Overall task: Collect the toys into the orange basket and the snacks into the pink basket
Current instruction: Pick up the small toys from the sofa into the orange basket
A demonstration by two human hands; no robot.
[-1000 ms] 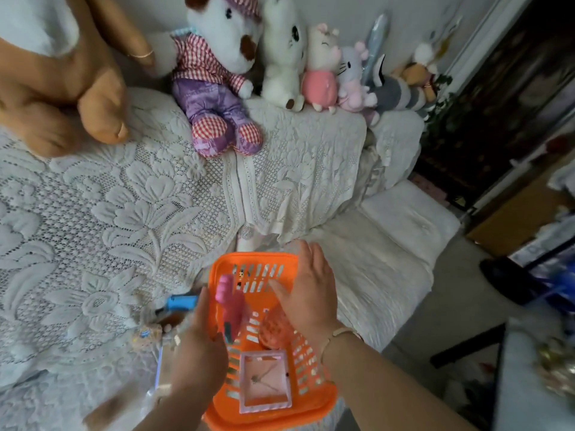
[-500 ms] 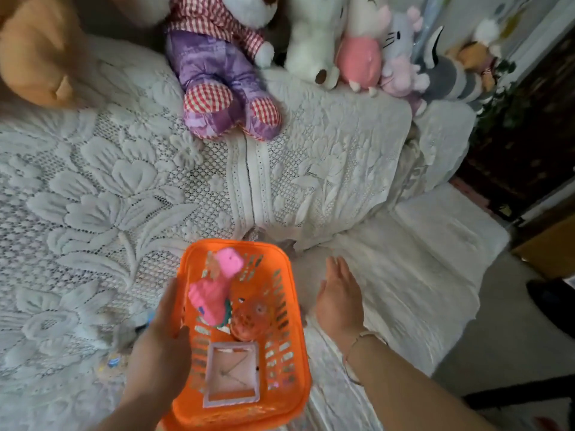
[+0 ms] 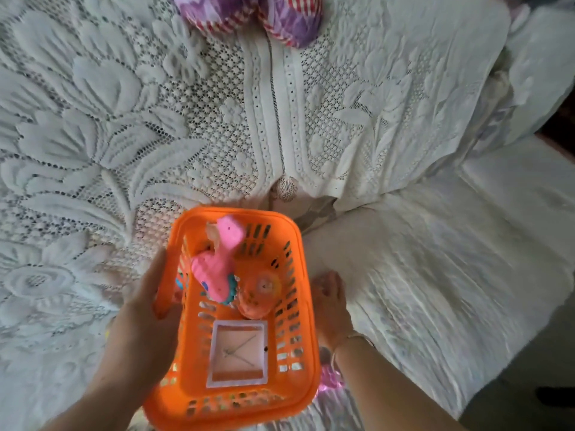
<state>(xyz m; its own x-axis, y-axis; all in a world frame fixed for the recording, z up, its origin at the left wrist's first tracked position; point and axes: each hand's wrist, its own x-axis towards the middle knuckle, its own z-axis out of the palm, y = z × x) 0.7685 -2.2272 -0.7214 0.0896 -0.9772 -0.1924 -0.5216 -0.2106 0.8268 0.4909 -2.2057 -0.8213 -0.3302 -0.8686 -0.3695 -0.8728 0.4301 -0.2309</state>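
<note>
Three toys lie in the orange basket [image 3: 298, 309] in the head view, the only view here: a pink figure [image 3: 217, 269] stretched from the far wall toward the middle, a round orange toy [image 3: 259, 295] touching it on the right, and a white-framed square toy [image 3: 238, 353] flat at the near end. The basket's long axis runs away from the person, its near end tipped down. The left hand [image 3: 146, 318] holds it by the left rim, thumb on top of the rim, fingers hidden beneath. The right hand [image 3: 331, 301] lies beside the right wall on the white cover [image 3: 435, 275], fingers loose, grasping nothing. A pink shape [image 3: 328, 376] peeks out under the right wrist; whether it is the pink basket I cannot tell. The right hand is nearer to it. Lace bedspread [image 3: 124, 119] spreads left and ahead, a plush toy's feet [image 3: 280, 17] at its far edge.
</note>
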